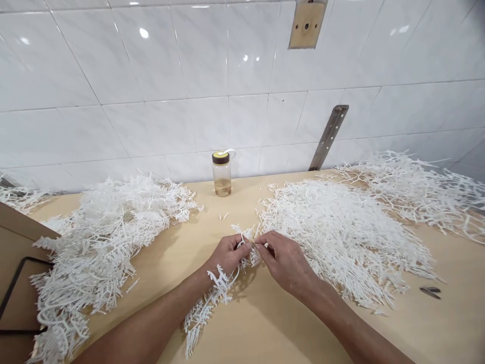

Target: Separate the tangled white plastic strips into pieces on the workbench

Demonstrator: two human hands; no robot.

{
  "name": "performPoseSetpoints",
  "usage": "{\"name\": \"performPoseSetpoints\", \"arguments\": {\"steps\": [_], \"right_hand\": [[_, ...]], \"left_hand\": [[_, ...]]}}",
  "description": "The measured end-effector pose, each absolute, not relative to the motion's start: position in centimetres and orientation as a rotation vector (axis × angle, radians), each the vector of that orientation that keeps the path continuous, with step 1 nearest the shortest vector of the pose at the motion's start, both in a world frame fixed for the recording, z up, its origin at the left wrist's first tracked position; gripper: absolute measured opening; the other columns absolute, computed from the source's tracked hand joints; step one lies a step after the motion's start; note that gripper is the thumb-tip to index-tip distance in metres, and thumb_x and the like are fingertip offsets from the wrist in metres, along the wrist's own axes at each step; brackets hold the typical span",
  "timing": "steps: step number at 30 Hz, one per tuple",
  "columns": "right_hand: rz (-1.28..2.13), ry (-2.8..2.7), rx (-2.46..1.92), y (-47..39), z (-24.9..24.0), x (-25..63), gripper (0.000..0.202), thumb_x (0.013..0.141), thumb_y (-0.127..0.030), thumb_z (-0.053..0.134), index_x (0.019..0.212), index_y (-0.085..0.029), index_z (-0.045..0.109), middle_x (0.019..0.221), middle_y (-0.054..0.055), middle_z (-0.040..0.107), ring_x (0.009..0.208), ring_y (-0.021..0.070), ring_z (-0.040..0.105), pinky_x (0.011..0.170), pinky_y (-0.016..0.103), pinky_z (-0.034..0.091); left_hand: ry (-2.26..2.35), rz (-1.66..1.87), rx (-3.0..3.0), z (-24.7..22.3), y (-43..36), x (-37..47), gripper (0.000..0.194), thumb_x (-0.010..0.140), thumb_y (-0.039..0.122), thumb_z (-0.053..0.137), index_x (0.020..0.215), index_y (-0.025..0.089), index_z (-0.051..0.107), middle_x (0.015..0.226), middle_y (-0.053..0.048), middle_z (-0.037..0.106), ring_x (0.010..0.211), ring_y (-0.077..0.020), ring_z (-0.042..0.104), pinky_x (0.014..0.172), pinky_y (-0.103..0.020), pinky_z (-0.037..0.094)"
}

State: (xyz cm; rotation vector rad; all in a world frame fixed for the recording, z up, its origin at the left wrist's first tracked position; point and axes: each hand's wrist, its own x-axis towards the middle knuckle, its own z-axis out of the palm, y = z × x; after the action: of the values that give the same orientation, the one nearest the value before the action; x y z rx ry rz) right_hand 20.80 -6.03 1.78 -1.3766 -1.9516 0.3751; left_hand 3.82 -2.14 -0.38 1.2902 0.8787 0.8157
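Observation:
A white, branched plastic-looking sprig (217, 288) is pinched in my left hand (230, 255), and its longer part hangs down past my wrist to the table. My right hand (284, 258) meets the left at the fingertips. Its thumb and forefinger are closed in a pinch on the upper part of that same sprig; the exact bit between them is too small to make out. Just right of my right hand spreads a large heap of loose short white pieces (341, 232). To the left lies a pile of white branched sprigs (109, 232).
A clear bottle (222, 174) with a dark and yellow-green lid stands near the tiled wall. Bare white branching frames (428, 192) lie at the far right. Small dark slivers (431, 292) rest on the right of the table. A brown box-like panel (22, 273) borders the left.

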Motion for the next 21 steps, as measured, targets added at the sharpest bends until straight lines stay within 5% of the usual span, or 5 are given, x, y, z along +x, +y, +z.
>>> {"name": "performPoseSetpoints", "arguments": {"steps": [8,21], "right_hand": [[0.050,-1.796,-1.566,-4.5,0.5,22.2,0.016,0.087,-0.016,0.048,0.073,-0.019,0.054,0.073,0.004,0.059,0.062,0.0160,0.053,0.059,0.028,0.039],[0.193,-1.646,-1.567,-4.3,1.3,23.6,0.014,0.083,-0.030,0.054,0.074,-0.021,0.059,0.059,-0.002,0.059,0.048,0.0139,0.051,0.056,0.028,0.041]], "left_hand": [[0.776,0.677,1.323,0.2,-2.9,3.7,0.043,0.074,0.055,0.072,0.075,0.014,0.060,0.065,-0.001,0.057,0.057,-0.0108,0.048,0.055,-0.023,0.036],[0.866,0.771,1.286,-0.3,-2.6,3.9,0.046,0.071,0.058,0.073,0.069,0.015,0.058,0.058,0.003,0.052,0.046,-0.0064,0.037,0.046,-0.021,0.027]]}}
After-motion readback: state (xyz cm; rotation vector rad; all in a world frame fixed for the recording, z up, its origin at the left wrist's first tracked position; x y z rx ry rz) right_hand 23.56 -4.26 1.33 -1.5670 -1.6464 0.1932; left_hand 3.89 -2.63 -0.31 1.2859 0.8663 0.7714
